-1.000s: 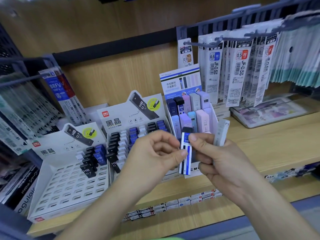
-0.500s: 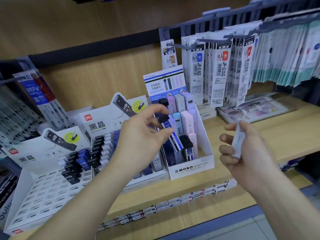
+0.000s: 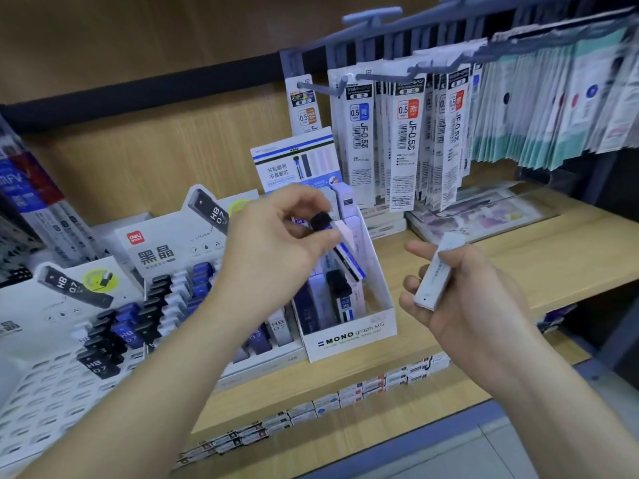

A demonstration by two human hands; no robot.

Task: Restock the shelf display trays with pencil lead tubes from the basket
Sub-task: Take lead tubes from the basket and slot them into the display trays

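A: Plastic, hard and glossy, I'd say. That blue tube [image 3: 348, 262] should be light and stiff, and a bit slick in the fingers.

B: Agreed. The left hand [image 3: 273, 247] has it by the black-capped top end, pinched between thumb and fingertips, with the other fingers curled in. The tube slants down and to the right at the centre of the frame, its lower end in among the tubes standing in the box [image 3: 352, 335].

A: Is it seated in a row?

B: I can't tell. The lower tip is lost against the tubes behind it.

A: Then the cap end is a sensible place to hold. It leaves the body free to slide down between its neighbours. I'd worry only that the cap could pull off if it is squeezed sideways.

B: A light pinch should do, since there's hardly any weight to carry.

A: And the right hand [image 3: 473, 305]?

B: It holds a white tube [image 3: 437, 273] right of centre, lying across the fingers, which curl loosely round it. It is in the air just beside the box, in front of the shelf [image 3: 536, 257].

A: That one is loosely held, so it could slip. A grip round the middle of its flat sides would be steadier.

B: I see no basket anywhere in the frame.
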